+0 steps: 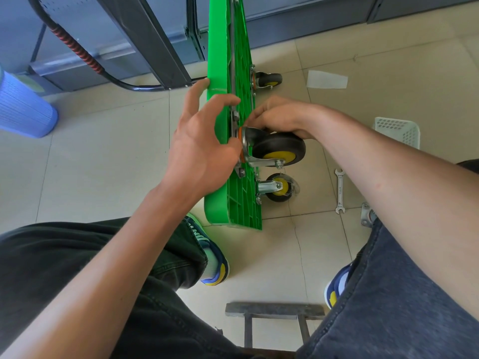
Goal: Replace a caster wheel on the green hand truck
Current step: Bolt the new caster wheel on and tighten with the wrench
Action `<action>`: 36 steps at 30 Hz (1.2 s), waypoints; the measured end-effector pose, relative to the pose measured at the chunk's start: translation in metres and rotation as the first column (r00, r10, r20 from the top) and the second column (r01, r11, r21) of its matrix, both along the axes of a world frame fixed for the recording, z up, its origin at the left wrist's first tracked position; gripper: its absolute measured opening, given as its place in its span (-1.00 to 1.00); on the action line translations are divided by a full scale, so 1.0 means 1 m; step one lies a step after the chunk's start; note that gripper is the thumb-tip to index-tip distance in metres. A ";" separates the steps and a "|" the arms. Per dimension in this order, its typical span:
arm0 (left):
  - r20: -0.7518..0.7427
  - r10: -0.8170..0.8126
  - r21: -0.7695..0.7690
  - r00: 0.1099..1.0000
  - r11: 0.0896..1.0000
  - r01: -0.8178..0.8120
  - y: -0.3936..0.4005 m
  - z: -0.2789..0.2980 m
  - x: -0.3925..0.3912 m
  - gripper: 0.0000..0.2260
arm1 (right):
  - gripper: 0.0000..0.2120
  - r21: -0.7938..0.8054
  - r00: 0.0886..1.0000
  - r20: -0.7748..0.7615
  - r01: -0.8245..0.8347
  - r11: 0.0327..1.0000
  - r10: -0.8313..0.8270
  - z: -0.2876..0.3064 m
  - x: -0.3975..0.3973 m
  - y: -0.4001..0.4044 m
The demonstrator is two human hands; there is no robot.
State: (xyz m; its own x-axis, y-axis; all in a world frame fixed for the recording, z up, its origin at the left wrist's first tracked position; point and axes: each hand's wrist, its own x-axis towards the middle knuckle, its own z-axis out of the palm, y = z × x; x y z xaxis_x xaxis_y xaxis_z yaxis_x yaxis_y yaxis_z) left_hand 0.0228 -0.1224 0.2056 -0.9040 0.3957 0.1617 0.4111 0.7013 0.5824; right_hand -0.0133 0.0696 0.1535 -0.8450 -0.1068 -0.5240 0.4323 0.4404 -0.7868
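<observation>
The green hand truck [220, 55] stands on its edge on the tiled floor, its ribbed underside facing right. A black caster wheel with a yellow hub [278, 150] sits against the underside at mid height. My right hand [277, 117] curls over the top of that caster and its fork. My left hand [199, 141] reaches around the deck's edge, fingers spread, thumb at the caster's mounting plate. Two more casters are on the deck, one lower down [280, 187] and one farther off [268, 80].
A double-ended spanner [339, 190] lies on the floor right of the truck. A metal caster plate [365, 215] shows by my right knee. A white mesh basket [398, 132] and a blue bin [23, 107] stand at the sides. A small stool [274, 310] is between my feet.
</observation>
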 end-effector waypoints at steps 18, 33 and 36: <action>0.029 -0.021 0.014 0.999 1.000 0.021 -0.001 0.001 0.000 -0.56 | -0.82 -0.024 1.000 -0.014 -0.006 1.000 0.005 0.002 0.001 -0.001; 0.006 -0.009 -0.004 1.000 1.000 0.009 0.000 0.002 0.001 -0.56 | -0.85 -0.029 0.998 -0.055 0.037 0.999 -0.038 -0.002 -0.001 -0.003; 0.004 -0.002 -0.011 1.000 1.000 0.002 0.000 0.001 0.001 -0.55 | -0.86 -0.020 0.999 -0.041 0.027 0.999 -0.028 -0.003 0.000 -0.002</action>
